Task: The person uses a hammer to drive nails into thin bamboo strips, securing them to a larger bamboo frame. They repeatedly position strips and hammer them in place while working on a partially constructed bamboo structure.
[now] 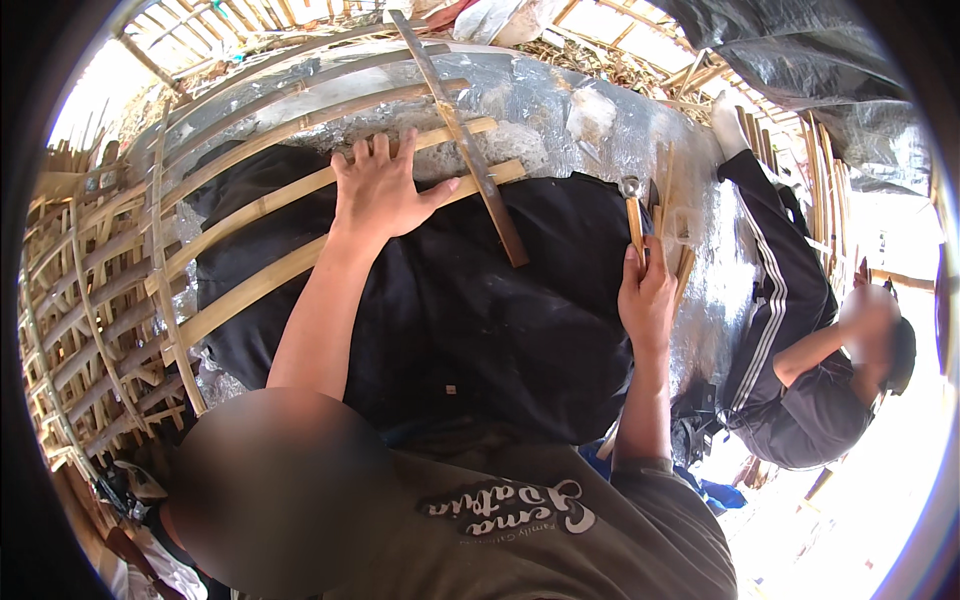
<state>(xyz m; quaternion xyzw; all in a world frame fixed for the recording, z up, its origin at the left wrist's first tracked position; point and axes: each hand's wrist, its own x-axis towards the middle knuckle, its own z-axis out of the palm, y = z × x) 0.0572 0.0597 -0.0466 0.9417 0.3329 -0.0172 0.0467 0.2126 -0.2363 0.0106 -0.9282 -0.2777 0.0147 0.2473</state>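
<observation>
Evidently, the silver sheet (715,265) was the broadest thing in the place, spread beneath everything, with a co-worker (800,425) in dark clothes off to the right. Black cloth (480,310) covered the person's lap, and across its far side lay the bamboo lattice (250,291). That much was laid out: long slats side by side, crossed by a thin strip towards the left. Near their right ends a dark strip (462,140) ran over them, its near end jutting out past the last slat. I judged the lattice only part finished, though I couldn't make out whether any crossing was fixed. The left hand (385,195) was spread, palm down, on the slats. The right hand (650,285) was wrapped round the handle of a hammer (635,222), head up, well apart from the dark strip.
</observation>
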